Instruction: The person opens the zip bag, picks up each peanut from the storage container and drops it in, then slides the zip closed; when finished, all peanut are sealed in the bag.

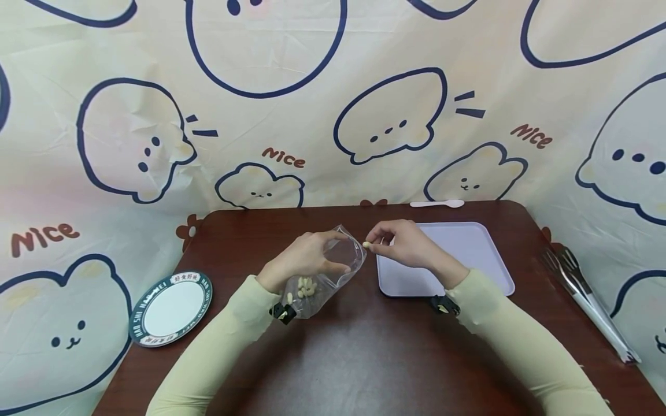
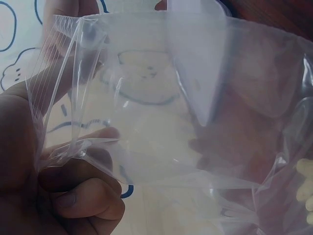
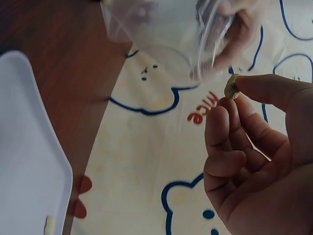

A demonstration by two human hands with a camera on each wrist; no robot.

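Observation:
My left hand [image 1: 307, 260] grips a clear zip-top plastic bag [image 1: 333, 287] by its mouth, which is spread open. Several small cream-coloured, nut-like pieces [image 1: 306, 286] lie low in the bag, and some show at the right edge of the left wrist view [image 2: 305, 188]. Just right of the bag's mouth, my right hand [image 1: 408, 245] pinches one pale nut-like piece [image 3: 232, 87] between thumb and forefinger, apart from the bag. Behind that hand lies a pale lilac tray [image 1: 468, 242], partly hidden by the hand and forearm.
A green-rimmed plate [image 1: 174, 312] lies at the table's left edge. Metal tongs [image 1: 593, 306] rest along the right edge, and a white spoon [image 1: 437, 204] lies at the back. One pale piece [image 3: 49, 225] sits on the tray. A printed cloth [image 1: 312, 127] hangs behind the brown table [image 1: 354, 364].

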